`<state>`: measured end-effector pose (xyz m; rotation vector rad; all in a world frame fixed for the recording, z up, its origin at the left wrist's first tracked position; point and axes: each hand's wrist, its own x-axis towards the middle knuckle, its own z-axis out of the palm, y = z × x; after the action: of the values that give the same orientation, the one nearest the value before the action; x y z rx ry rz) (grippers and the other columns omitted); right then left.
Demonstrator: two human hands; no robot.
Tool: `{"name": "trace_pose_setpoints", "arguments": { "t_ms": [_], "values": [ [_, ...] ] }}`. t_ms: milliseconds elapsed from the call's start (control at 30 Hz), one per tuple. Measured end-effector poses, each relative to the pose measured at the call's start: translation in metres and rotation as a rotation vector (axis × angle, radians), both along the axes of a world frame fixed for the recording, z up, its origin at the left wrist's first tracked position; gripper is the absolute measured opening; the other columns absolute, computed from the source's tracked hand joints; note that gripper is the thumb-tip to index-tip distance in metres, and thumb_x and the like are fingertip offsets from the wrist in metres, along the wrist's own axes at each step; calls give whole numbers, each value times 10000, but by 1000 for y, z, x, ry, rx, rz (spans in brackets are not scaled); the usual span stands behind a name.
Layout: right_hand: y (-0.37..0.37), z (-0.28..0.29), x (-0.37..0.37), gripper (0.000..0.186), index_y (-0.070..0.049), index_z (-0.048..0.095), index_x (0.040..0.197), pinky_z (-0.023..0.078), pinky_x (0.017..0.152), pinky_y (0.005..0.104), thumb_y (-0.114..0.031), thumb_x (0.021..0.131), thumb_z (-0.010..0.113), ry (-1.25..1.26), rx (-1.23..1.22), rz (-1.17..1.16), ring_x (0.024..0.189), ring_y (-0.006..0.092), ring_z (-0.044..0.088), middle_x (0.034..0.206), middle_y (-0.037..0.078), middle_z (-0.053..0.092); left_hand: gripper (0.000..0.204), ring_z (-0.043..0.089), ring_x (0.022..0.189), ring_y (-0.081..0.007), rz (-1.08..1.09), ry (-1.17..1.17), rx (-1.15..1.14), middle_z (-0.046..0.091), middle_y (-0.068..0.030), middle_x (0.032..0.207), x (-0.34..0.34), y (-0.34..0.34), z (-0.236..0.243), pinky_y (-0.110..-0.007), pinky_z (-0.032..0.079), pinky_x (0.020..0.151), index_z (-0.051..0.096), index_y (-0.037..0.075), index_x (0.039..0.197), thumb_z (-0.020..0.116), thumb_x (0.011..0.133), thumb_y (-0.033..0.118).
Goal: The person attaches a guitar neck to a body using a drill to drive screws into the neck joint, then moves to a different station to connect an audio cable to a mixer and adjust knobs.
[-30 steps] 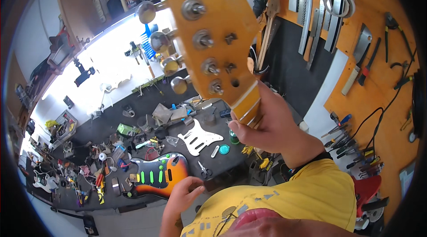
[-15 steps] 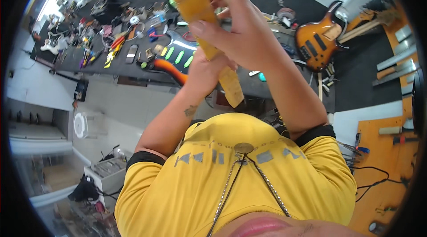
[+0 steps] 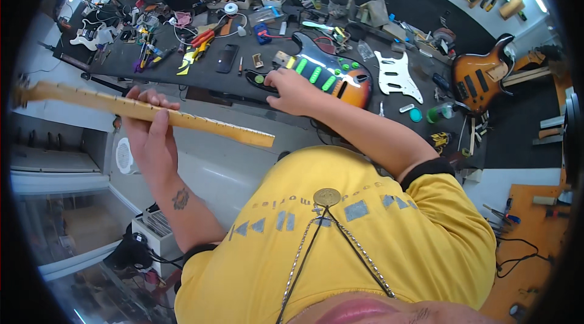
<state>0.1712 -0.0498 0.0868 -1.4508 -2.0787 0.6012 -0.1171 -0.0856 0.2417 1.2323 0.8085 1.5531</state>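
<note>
My left hand (image 3: 150,138) grips a maple guitar neck (image 3: 207,124), thumb on the near side and fingers around it. The neck lies nearly level at the left, its bare heel end pointing right and its headstock far left. On the bench a sunburst electric guitar body (image 3: 316,49) with green pickups lies flat. My right hand (image 3: 296,91) is closed on the near edge of this body by its horn, fingers over the top and thumb lower. Part of the body is hidden beneath that hand. The neck and body are apart.
A white pickguard (image 3: 394,74) lies right of the body, near a turquoise lid (image 3: 415,115). Another sunburst guitar (image 3: 476,78) rests at the right. A phone (image 3: 227,59), red-handled pliers (image 3: 202,37) and many small tools cover the dark bench (image 3: 182,74). A white stool (image 3: 124,155) stands below.
The neck has swung from upright in front of me to nearly level at the left, held by my left hand. My right hand has left it and come down onto the guitar body.
</note>
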Motion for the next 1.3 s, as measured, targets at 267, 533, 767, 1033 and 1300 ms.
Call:
{"name": "trace_pose_setpoints", "arguments": {
  "t_ms": [267, 533, 767, 1033, 1300],
  "values": [
    [76, -92, -108, 699, -38, 516, 1385, 407, 1057, 511, -198, 763, 791, -451, 217, -74, 1267, 367, 514, 1304, 219, 548, 575, 537, 1036, -199, 191, 18, 123, 511, -94, 1183, -108, 35, -31, -413, 507, 968, 402, 76, 1416, 685, 930, -44],
    [101, -108, -102, 695, -69, 467, 1460, 299, 1139, 572, -112, 822, 739, -603, 80, -228, 1271, 346, 523, 1285, 189, 587, 547, 528, 1057, -201, 311, 122, 47, 521, -93, 1177, -128, 72, -50, -410, 491, 992, 354, 62, 1401, 639, 951, -63],
    [73, -53, -77, 696, -51, 506, 1410, 360, 1028, 504, -86, 757, 746, -468, 221, -298, 1124, 268, 601, 1140, 100, 659, 456, 556, 1052, -190, 213, 122, 40, 532, -91, 1223, -109, 99, -47, -397, 500, 994, 386, 32, 1369, 618, 983, -35],
    [-16, 62, -9, 722, -99, 560, 1332, 385, 1018, 472, -88, 645, 783, -245, 273, -496, 1092, 285, 631, 1075, 78, 662, 472, 580, 1095, -193, 87, 119, 42, 541, -115, 1284, -59, 128, -52, -394, 508, 1019, 390, 40, 1390, 630, 988, -24],
    [-73, 92, 69, 441, -108, 684, 1101, 499, 895, 409, -166, 700, 858, -45, 506, -862, 953, 292, 683, 1010, 98, 716, 495, 587, 1133, -192, 42, 171, 103, 561, -128, 1270, 10, 129, -51, -343, 492, 1039, 389, 41, 1382, 655, 975, -48]
  ]
}}
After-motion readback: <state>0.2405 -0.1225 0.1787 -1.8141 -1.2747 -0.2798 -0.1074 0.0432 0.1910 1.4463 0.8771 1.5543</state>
